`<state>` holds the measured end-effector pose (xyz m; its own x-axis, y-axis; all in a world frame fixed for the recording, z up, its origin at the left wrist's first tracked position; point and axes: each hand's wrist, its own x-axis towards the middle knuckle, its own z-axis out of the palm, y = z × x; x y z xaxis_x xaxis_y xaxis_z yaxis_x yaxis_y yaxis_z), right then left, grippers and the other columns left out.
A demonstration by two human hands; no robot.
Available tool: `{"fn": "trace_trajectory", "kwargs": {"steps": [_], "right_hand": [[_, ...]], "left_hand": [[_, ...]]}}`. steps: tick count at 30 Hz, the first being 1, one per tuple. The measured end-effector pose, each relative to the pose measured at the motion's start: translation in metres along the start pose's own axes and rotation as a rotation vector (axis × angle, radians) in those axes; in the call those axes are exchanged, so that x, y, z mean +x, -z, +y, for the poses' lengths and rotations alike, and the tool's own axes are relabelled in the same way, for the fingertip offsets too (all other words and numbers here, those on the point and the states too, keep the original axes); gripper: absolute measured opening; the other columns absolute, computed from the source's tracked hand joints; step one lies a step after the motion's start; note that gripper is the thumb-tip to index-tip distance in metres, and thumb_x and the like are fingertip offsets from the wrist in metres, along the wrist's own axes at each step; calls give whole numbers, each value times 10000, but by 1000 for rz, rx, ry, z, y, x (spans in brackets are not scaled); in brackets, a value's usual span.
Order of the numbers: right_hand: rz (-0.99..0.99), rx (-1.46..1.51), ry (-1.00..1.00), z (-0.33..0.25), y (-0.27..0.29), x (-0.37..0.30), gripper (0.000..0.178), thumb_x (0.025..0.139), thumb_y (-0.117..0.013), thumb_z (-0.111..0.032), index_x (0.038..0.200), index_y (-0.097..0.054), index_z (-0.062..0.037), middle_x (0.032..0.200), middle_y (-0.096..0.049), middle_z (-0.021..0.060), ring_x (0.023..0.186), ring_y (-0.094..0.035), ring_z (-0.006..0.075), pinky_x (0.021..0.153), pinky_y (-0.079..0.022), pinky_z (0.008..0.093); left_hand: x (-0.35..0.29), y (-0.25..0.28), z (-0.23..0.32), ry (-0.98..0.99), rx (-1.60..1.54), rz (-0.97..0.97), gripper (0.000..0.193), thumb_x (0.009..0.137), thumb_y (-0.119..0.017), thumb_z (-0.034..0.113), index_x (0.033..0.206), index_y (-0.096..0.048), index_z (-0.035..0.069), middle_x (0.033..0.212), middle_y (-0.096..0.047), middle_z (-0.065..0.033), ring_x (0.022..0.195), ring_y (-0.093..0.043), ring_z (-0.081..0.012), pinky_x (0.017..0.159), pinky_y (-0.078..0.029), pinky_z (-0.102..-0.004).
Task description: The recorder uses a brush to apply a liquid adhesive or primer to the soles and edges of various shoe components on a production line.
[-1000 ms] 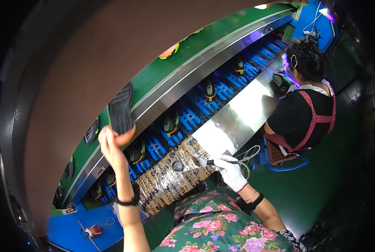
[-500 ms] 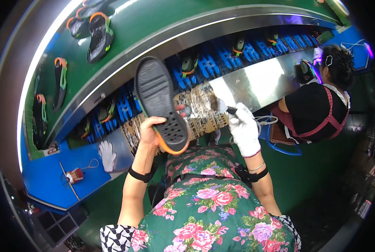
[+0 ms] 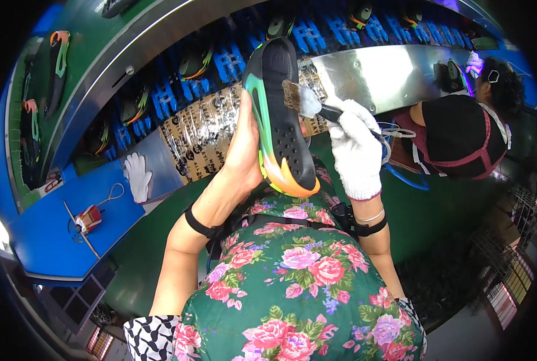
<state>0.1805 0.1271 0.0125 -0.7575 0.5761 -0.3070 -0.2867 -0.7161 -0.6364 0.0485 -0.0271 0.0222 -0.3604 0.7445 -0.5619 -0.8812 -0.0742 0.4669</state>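
Observation:
My bare left hand (image 3: pixel 243 147) grips a shoe sole (image 3: pixel 279 144) from its left side, with a fingertip showing past its right edge. The sole stands tilted, black inside, its side wall running from green to orange. In my right hand (image 3: pixel 356 147), gloved in white, is a brush (image 3: pixel 309 103) with a dark handle and brown bristles. Those bristles lie against the right edge of the sole's inner face, a little above its middle; whether they press on it I cannot tell.
Brown-taped cardboard (image 3: pixel 197 141) covers part of the metal bench edge. Beyond it, blue holders (image 3: pixel 229 63) carry several soles. A white glove (image 3: pixel 138 176) lies left, near a blue table (image 3: pixel 40 240) with a small red-and-white object (image 3: pixel 88 219). A co-worker (image 3: pixel 461 129) sits at the right.
My left hand has turned the sole so its coloured side wall shows, and it sits further right. The brush has come up from the bench to the sole. The view has shifted too.

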Motion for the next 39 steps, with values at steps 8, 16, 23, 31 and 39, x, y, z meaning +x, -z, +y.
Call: {"fn": "trace_trajectory", "kwargs": {"steps": [8, 16, 23, 31, 39], "right_hand": [[56, -134, 53, 13, -7, -4, 246, 908, -654, -9, 1140, -696, 60, 1137, -718, 166, 872, -661, 133, 757, -539, 240], [39, -178, 124, 20, -8, -9, 272, 909, -661, -34, 1164, -695, 55, 1133, -727, 145, 835, -638, 130, 759, -519, 244], [56, -255, 158, 18, -12, -16, 285, 904, -660, -40, 1167, -699, 64, 1110, -736, 140, 795, -619, 116, 738, -506, 235], [75, -269, 170, 17, -17, -18, 281, 887, -667, -19, 1151, -707, 68, 1041, -745, 125, 749, -607, 102, 694, -493, 226], [28, -682, 298, 0, -34, -25, 222, 860, -728, -11, 1077, -752, 29, 1007, -760, 106, 850, -710, 154, 764, -569, 284]], "left_hand": [[-2, -4, -1, -2, -45, 44, 688, 1036, -349, 649, 1351, -514, 61, 1050, -687, -149, 948, -707, -255, 864, -608, -406], [-8, -9, 1, 9, -35, 29, 636, 1054, -353, 609, 1337, -532, 67, 1041, -689, -124, 940, -705, -243, 851, -611, -389], [-14, -13, -2, -37, -1, 22, 635, 1056, -352, 604, 1373, -508, 77, 1111, -666, -117, 983, -695, -246, 883, -599, -403], [-18, -21, 2, -20, -33, 58, 603, 1053, -350, 618, 1321, -537, 111, 1019, -658, -66, 929, -690, -202, 858, -592, -377], [-8, 16, -5, 78, -156, -185, 930, 946, -266, 811, 1403, -494, 34, 1166, -676, -182, 1006, -706, -306, 891, -596, -458]]}}
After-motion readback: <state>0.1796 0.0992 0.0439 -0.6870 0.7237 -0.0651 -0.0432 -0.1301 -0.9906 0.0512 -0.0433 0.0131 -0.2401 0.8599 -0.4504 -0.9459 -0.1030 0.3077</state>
